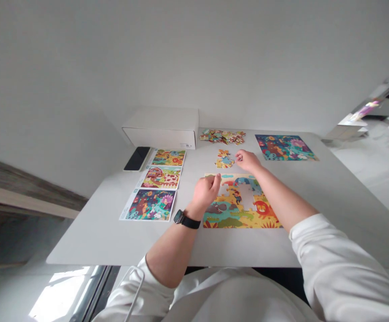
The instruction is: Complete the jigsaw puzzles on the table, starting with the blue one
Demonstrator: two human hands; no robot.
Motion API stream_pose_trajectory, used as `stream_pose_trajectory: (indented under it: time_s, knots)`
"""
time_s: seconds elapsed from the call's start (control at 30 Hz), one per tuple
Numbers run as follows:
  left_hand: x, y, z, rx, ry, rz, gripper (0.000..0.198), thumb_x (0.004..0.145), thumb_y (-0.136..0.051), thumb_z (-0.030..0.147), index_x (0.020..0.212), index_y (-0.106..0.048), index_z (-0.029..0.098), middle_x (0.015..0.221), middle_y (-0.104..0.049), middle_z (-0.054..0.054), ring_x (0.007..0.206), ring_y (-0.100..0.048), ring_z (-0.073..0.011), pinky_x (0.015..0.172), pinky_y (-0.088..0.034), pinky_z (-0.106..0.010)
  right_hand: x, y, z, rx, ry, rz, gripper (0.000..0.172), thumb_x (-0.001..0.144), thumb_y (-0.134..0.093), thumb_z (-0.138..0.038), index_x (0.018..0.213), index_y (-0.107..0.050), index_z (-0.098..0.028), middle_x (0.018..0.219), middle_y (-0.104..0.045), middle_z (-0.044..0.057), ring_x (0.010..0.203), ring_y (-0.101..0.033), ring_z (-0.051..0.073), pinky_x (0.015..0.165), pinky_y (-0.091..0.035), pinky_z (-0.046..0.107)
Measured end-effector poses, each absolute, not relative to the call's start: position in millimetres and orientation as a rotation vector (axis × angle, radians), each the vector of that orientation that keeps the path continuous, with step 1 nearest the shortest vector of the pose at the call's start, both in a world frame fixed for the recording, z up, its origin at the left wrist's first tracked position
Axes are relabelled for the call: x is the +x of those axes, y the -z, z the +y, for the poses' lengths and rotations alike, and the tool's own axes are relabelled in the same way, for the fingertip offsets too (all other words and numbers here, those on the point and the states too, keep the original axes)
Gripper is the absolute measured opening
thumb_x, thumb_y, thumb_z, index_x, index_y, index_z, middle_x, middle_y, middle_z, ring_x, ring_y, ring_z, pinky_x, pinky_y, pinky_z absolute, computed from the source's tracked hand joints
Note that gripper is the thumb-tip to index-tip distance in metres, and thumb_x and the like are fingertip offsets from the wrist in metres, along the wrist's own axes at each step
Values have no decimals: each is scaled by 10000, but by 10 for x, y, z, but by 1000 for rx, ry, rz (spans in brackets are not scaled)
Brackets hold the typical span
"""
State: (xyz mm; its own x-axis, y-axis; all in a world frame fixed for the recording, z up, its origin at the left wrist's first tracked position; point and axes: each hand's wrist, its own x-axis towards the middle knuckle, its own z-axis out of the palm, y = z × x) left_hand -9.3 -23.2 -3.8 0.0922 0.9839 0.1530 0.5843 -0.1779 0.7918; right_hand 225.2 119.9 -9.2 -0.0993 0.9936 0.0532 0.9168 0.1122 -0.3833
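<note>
A partly assembled jigsaw puzzle (244,210) with animals lies on the white table (113,232) in front of me. My left hand (207,190), with a black watch on its wrist, rests at the puzzle's upper left corner, fingers curled and pinching at the edge there. My right hand (247,160) reaches beyond the puzzle, fingers pinched on a small piece beside a small cluster of joined pieces (224,159). A pile of loose pieces (223,136) lies farther back.
A finished puzzle (284,147) lies at the back right. Three picture cards (160,178) lie in a column on the left, beside a black phone (137,158). A white box (162,127) stands against the wall. The table's front edge is near my body.
</note>
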Motion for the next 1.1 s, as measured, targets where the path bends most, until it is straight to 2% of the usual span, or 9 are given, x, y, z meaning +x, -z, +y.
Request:
stream_pose_trajectory:
  time_s: [0.13, 0.27, 0.37, 0.43, 0.57, 0.67, 0.8, 0.97, 1.1]
  knots:
    - [-69, 50, -231, 1878, -914, 1542, 659, 1086, -306, 590, 580, -512, 221, 552, -572, -32, 582, -526, -165, 631, -328, -312, 2252, 101, 1179, -1939, -384, -2093, 347, 947, -736, -319, 1271, -760, -195, 1222, -795, 121, 1082, -742, 226, 961, -536, 307]
    - [-86, 58, -232, 1892, -913, 1558, 632, 1078, -321, 572, 593, -530, 224, 563, -578, -32, 593, -545, -170, 630, -329, -307, 2089, 115, 1202, -2030, -383, -2133, 522, 832, -863, -517, 1232, -790, -189, 1326, -735, 182, 1150, -729, 272, 999, -531, 314]
    - [-123, 63, -228, 1866, -934, 1560, 626, 1073, -317, 575, 611, -552, 223, 579, -605, -36, 604, -566, -176, 634, -338, -304, 1985, 123, 1204, -2026, -402, -2092, 557, 755, -915, -537, 1187, -791, -208, 1293, -744, 162, 1106, -729, 259, 970, -539, 307]
    - [-144, 64, -224, 1844, -959, 1563, 630, 1070, -322, 585, 616, -566, 222, 593, -626, -41, 611, -579, -180, 635, -345, -304, 1961, 116, 1193, -2000, -451, -2020, 491, 757, -914, -491, 1148, -782, -225, 1227, -774, 124, 1059, -731, 242, 933, -547, 302]
    - [-155, 50, -222, 1834, -980, 1548, 617, 1070, -328, 579, 635, -579, 219, 623, -647, -40, 622, -581, -178, 647, -353, -301, 2036, 58, 1091, -1906, -618, -1788, 240, 827, -826, -351, 1009, -749, -216, 1070, -809, 79, 948, -735, 210, 854, -551, 292]
    - [-149, 45, -211, 1846, -1009, 1532, 559, 1069, -354, 564, 688, -579, 221, 637, -627, -22, 622, -552, -168, 643, -342, -292, 2181, -13, 872, -1706, -822, -1608, 198, 835, -779, -322, 965, -699, -194, 968, -794, 70, 852, -723, 190, 783, -549, 284]
    - [-147, 84, -177, 1848, -1077, 1557, 418, 1056, -434, 488, 741, -523, 228, 634, -561, 13, 615, -488, -149, 622, -312, -282, 2384, -79, 412, -1480, -1049, -1442, 296, 800, -793, -417, 952, -648, -209, 911, -770, 50, 804, -709, 179, 709, -540, 271]
    - [-146, 150, -191, 1791, -1170, 1403, 215, 1022, -525, 393, 928, -606, 217, 714, -608, 23, 663, -540, -134, 653, -383, -252, 2498, -5, -53, -1387, -1155, -1349, 475, 726, -819, -589, 961, -616, -230, 939, -767, 58, 823, -704, 186, 691, -524, 275]
    - [-122, 199, -227, 1711, -1173, 1266, 234, 999, -578, 425, 958, -637, 203, 728, -618, 11, 649, -548, -131, 632, -418, -247, 2522, 120, -162, -1336, -1180, -1292, 530, 672, -831, -640, 941, -620, -235, 901, -752, 41, 784, -670, 176, 692, -513, 282]
